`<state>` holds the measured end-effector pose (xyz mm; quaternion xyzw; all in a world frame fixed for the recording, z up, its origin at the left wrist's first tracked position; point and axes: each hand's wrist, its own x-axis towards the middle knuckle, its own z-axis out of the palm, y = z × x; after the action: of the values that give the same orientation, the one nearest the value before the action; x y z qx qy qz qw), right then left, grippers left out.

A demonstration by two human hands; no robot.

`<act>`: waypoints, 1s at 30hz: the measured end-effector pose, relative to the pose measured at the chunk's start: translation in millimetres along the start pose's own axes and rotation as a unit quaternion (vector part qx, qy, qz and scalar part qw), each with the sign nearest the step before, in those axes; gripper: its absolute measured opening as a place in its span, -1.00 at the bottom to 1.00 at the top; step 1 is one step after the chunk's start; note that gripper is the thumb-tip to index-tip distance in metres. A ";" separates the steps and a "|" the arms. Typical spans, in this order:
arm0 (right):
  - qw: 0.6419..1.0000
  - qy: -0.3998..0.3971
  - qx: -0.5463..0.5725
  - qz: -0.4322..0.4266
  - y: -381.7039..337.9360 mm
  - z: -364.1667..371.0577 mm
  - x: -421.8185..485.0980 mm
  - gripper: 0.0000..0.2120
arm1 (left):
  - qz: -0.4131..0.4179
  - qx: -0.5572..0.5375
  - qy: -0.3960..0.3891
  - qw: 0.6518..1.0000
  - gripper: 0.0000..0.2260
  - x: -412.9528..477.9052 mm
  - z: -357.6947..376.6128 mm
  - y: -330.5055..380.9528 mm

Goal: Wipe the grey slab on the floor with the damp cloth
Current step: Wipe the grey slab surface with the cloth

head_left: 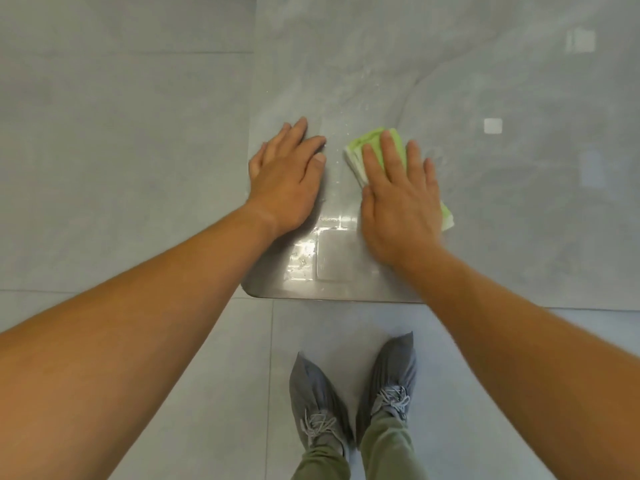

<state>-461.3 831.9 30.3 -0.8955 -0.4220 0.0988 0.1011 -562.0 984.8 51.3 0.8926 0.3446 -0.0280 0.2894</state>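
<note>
Two bare hands are working a glossy grey slab point(450, 98) lying on a tiled floor point(121, 133). Fingers spread and gripping nothing, the right hand point(401, 199) is pressing flat on a folded green-and-white cloth point(372, 147) near the slab's near-left corner, while the left hand point(287, 178), open and empty, is bracing beside it. Even palm pressure and overlapping passes should be serving best. Droplets and ceiling-light reflections are showing on the sheen; grey shoes point(320, 407) are standing just short of the edge.

Cloth point(375, 147) mostly covered by the right hand point(398, 199), slab point(450, 81) cut off top and right, legs point(388, 445) cropped below
</note>
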 end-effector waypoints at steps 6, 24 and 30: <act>0.985 -0.052 -0.027 -0.165 -7.4 4.3 -45.1 -0.46 | 0.041 0.103 0.010 0.994 -0.51 9.4 -3.3 -15.4; 1.000 -0.021 -0.017 -0.012 8.7 -17.1 99.9 -0.46 | 0.035 0.126 -0.028 0.991 -0.41 16.7 0.8 -23.6; 0.989 -0.079 -0.039 -0.119 19.0 -18.8 62.4 -0.47 | 0.025 0.151 -0.036 0.988 -0.41 17.9 0.6 -21.7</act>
<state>-403.4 866.7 37.7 -0.8314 -0.5359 0.1402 0.0433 -562.1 1008.1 35.5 0.9329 0.3033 -0.1043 0.1636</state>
